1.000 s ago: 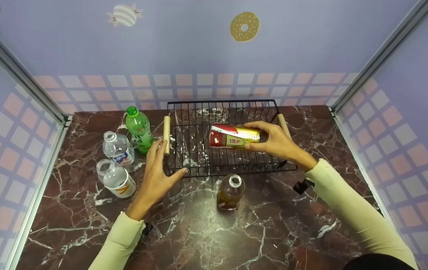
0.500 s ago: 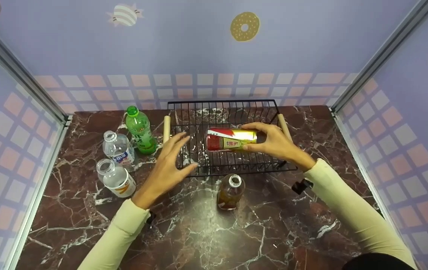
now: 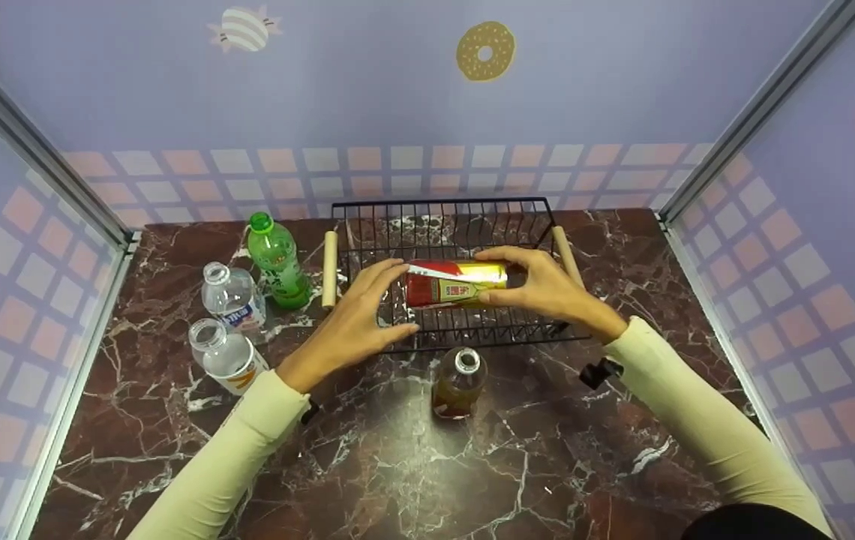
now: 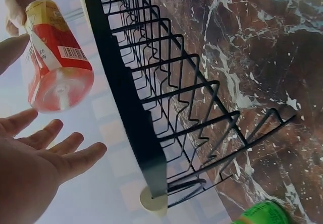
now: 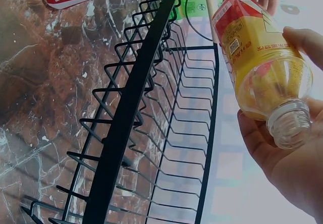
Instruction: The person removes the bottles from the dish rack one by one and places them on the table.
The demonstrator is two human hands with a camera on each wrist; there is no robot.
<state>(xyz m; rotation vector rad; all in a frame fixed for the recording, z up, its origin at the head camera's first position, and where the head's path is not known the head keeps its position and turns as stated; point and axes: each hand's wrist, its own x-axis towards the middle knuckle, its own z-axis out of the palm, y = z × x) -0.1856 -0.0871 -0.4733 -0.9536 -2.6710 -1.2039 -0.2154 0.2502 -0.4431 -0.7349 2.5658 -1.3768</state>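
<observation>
A clear plastic bottle [image 3: 448, 283] with a red and yellow label lies sideways above the black wire basket [image 3: 435, 341]. Its uncapped neck [image 5: 290, 125] points right, toward my right palm. My right hand [image 3: 547, 289] grips the neck end between thumb and fingers. My left hand [image 3: 356, 319] is at the bottle's base, fingers spread and thumb apart. In the left wrist view, the left fingers [image 4: 75, 158] extend beneath the round base with a gap showing.
Wooden handles [image 3: 330, 270] flank the basket. A similar uncapped bottle [image 3: 460, 386] stands before it. To the left stand a green bottle [image 3: 279, 262] and two clear bottles, one with a blue label [image 3: 235, 296], one white-labelled [image 3: 226, 358]. Patterned walls [image 3: 367, 97] enclose the marble top [image 3: 397, 465].
My left hand has left the basket's left handle and moved right to the bottle's base. The bottle in my right hand has shifted slightly left and levelled out.
</observation>
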